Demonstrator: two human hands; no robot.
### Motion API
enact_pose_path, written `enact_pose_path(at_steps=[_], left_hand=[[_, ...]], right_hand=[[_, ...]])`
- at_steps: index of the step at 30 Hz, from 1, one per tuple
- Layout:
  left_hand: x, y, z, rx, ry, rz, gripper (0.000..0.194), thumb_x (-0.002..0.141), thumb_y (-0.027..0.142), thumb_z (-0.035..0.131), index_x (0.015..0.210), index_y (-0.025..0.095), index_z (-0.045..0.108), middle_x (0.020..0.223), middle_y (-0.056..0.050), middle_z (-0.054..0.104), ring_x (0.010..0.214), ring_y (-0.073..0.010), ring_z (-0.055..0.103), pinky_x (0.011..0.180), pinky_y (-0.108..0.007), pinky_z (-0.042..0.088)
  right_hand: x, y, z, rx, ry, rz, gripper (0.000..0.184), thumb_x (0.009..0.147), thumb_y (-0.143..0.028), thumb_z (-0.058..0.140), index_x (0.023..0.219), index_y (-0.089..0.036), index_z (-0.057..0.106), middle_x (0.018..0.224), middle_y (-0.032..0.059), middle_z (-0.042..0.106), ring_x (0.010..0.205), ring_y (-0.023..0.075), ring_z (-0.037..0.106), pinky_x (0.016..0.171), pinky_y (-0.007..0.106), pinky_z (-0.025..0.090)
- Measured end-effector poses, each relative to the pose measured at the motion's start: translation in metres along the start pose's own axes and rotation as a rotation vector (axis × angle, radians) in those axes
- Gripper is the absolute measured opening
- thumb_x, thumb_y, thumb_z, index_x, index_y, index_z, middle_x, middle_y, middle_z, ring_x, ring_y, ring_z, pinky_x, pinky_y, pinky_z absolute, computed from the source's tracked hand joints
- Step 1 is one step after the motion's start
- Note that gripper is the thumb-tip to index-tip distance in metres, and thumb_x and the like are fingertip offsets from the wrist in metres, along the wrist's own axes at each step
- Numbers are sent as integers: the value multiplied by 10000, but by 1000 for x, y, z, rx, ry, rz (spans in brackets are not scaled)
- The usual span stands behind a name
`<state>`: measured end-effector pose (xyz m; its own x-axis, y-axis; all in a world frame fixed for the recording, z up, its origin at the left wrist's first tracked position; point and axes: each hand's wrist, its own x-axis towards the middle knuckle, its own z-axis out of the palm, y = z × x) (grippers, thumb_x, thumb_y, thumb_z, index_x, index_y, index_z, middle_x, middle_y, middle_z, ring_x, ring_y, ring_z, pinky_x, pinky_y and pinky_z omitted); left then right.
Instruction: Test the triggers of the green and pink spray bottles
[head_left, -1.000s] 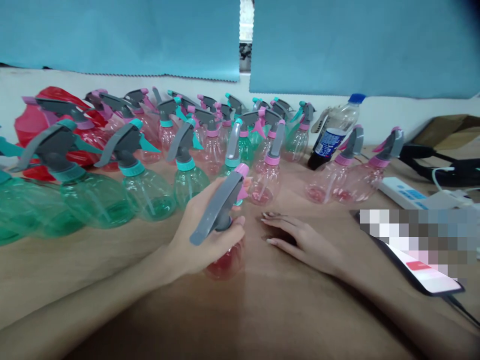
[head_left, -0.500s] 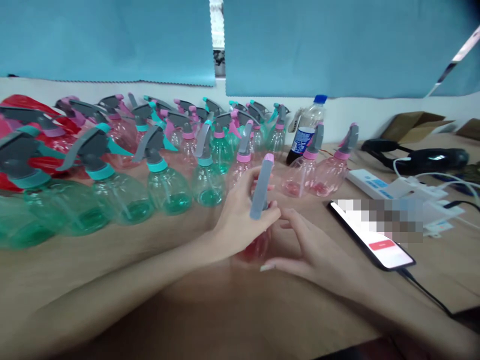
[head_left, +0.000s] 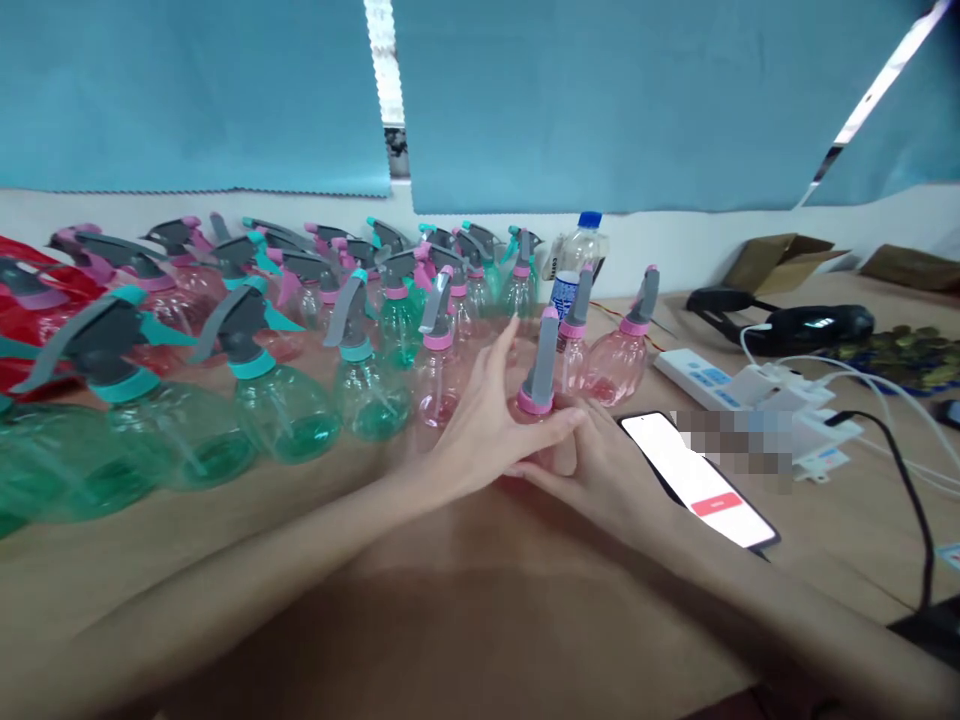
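A pink spray bottle (head_left: pixel 536 404) with a grey trigger head stands upright between my two hands, its lower body mostly hidden by them. My left hand (head_left: pixel 491 415) is open beside it, fingers stretched forward along its left side and thumb reaching across the near side. My right hand (head_left: pixel 600 455) curves around the lower right of the bottle, thumb at the front; its other fingers are partly hidden. Just beyond stand another pink spray bottle (head_left: pixel 574 340) and a larger-looking pink one (head_left: pixel 615 370). Left of my left hand is a pink-collared bottle (head_left: pixel 439 385).
Green spray bottles (head_left: pixel 289 415) line the left, with several mixed ones behind. A cola bottle (head_left: pixel 589 245) stands by the wall. At right lie a lit phone (head_left: pixel 675 455), a power strip (head_left: pixel 694 375) with cables, a black device (head_left: pixel 817 325) and a cardboard box (head_left: pixel 780 262).
The left hand has loosened from the spray bottle's head and its fingers have straightened. The right hand has come in around the bottle's body. The view has shifted right.
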<state>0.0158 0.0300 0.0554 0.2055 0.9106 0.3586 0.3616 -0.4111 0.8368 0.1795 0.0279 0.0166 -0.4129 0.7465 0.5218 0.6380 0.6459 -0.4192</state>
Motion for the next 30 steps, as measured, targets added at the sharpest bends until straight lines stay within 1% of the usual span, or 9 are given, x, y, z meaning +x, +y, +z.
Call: enact_pose_path(at_steps=[2, 4, 8, 12, 16, 19, 23, 26, 30], left_hand=[[-15, -5, -8, 11, -2, -33, 796, 868, 447, 596, 1478, 283, 111, 1545, -114, 219, 1403, -286, 274, 1129, -513, 300], [-34, -10, -16, 66, 9, -26, 694, 896, 418, 566, 1456, 285, 179, 1513, -101, 290, 1398, -274, 279, 1135, -506, 290], [-69, -18, -26, 113, -35, -108, 408, 926, 309, 529, 1306, 297, 382, 1315, -53, 484, 1225, -220, 480, 1037, -435, 417], [-87, -24, -28, 138, -81, -194, 308, 903, 215, 524, 1188, 294, 437, 1131, -19, 548, 1034, -177, 572, 885, -370, 500], [-90, -27, -28, 156, -129, -230, 259, 890, 181, 499, 1128, 275, 459, 1038, -12, 557, 951, -166, 591, 792, -334, 513], [-85, -28, -27, 179, -163, -243, 220, 887, 192, 495, 1096, 257, 476, 1045, -16, 550, 892, -159, 597, 760, -331, 508], [-76, -29, -26, 181, -172, -325, 203, 885, 222, 498, 1087, 240, 490, 1031, -17, 575, 777, -143, 601, 716, -330, 502], [-68, -29, -25, 159, -156, -336, 185, 884, 229, 498, 1069, 229, 503, 1015, -24, 593, 856, -167, 616, 726, -328, 505], [-60, -29, -21, 111, -163, -300, 186, 880, 212, 505, 1066, 227, 505, 1017, -31, 595, 940, -189, 620, 750, -337, 515]], right_hand=[[12, 3, 0, -38, -32, 24, 551, 809, -610, 580, 1124, -165, 497, 1049, 144, 650, 987, 330, 614, 773, 466, 520], [23, 5, 3, -89, -53, 49, 574, 808, -619, 573, 1137, -156, 491, 1043, 151, 661, 986, 345, 622, 746, 464, 523], [41, 9, 12, -195, -59, 98, 650, 798, -667, 545, 1176, -143, 477, 1034, 166, 675, 951, 363, 643, 681, 449, 523], [53, 10, 16, -268, -90, 139, 747, 819, -668, 510, 1310, -119, 383, 1067, 196, 670, 868, 366, 673, 610, 418, 509], [64, 9, 18, -275, -130, 189, 746, 834, -638, 519, 1324, -99, 362, 1050, 201, 676, 863, 382, 677, 621, 417, 498], [73, 11, 21, -232, -128, 192, 714, 844, -592, 542, 1323, -96, 359, 1100, 206, 660, 941, 386, 657, 678, 430, 498], [80, 13, 26, -212, -119, 198, 664, 860, -573, 522, 1286, -82, 392, 1094, 210, 658, 953, 378, 653, 701, 436, 499], [83, 11, 28, -208, -129, 227, 661, 867, -574, 506, 1290, -76, 403, 1123, 216, 651, 959, 379, 657, 718, 448, 504], [75, 9, 24, -169, -82, 217, 792, 824, -597, 560, 1395, -101, 327, 1275, 222, 583, 1040, 398, 629, 748, 486, 517]])
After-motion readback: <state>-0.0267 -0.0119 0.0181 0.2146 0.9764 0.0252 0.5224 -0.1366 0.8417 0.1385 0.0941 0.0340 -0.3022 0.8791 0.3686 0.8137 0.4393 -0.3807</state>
